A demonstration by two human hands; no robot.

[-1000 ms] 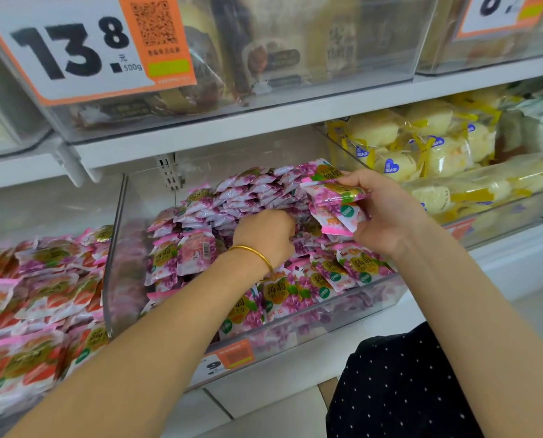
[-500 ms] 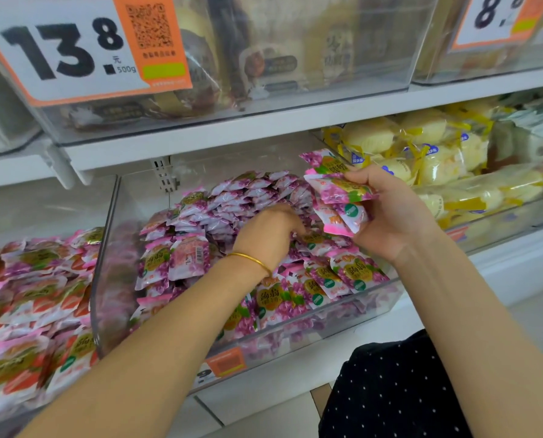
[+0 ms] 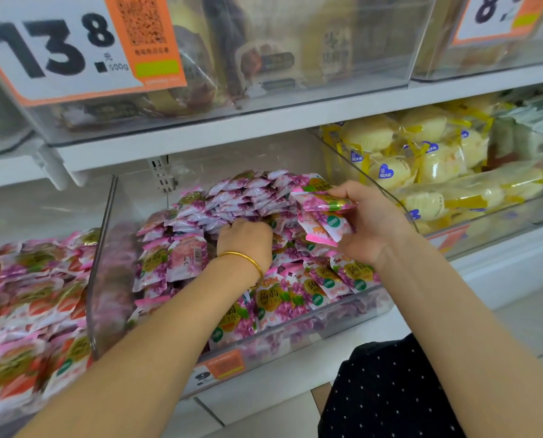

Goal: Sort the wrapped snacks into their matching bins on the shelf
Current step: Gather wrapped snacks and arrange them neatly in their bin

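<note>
Left hand (image 3: pixel 246 240) digs into the purple snack packets (image 3: pixel 241 197); right hand (image 3: pixel 369 221) grips several packets (image 3: pixel 323 213).

Bulk-snack aisle of a shop: white shelves (image 3: pixel 263 128) carry clear plastic bins (image 3: pixel 105 248) heaped with wrapped snacks (image 3: pixel 248 197). At upper left, a price card (image 3: pixel 58 49) reads 13.8 per 500g beside a QR code (image 3: pixel 140 22); a second card (image 3: pixel 500 17) hangs at upper right.

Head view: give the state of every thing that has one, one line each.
left hand: fingers curled into purple pile, grip hidden.
right hand: pinches held packets.
held packets: a few, above middle bin.
purple pile: heaped in middle bin.
red packets: heaped left of it.
yellow cakes: wrapped, piled in right bin.
</note>
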